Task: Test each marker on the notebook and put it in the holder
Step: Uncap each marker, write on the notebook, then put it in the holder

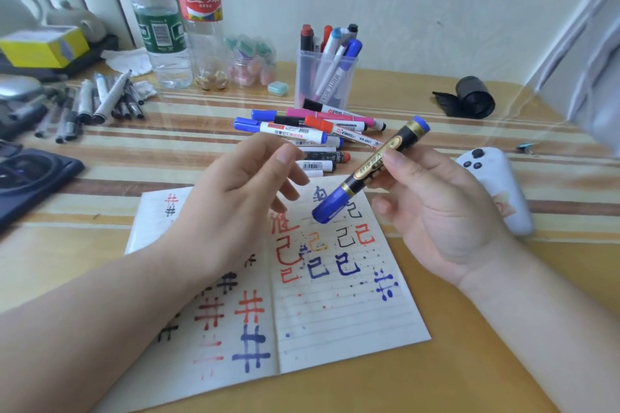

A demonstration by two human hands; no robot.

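The worktop (453, 362) carries the open notebook (335, 318), with the holder (323, 80) behind it. The left hand (241, 198) hovers empty, its fingers (285, 157) relaxed. The right hand (432, 211) grips a capped blue marker (369, 171) mid-barrel above the page. It is light, stiff and probably slick, so the barrel seems the soundest hold.

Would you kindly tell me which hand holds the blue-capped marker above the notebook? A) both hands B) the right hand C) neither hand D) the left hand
B: the right hand grips the marker by its barrel, while the left hand hovers beside it, fingers loose, holding nothing.
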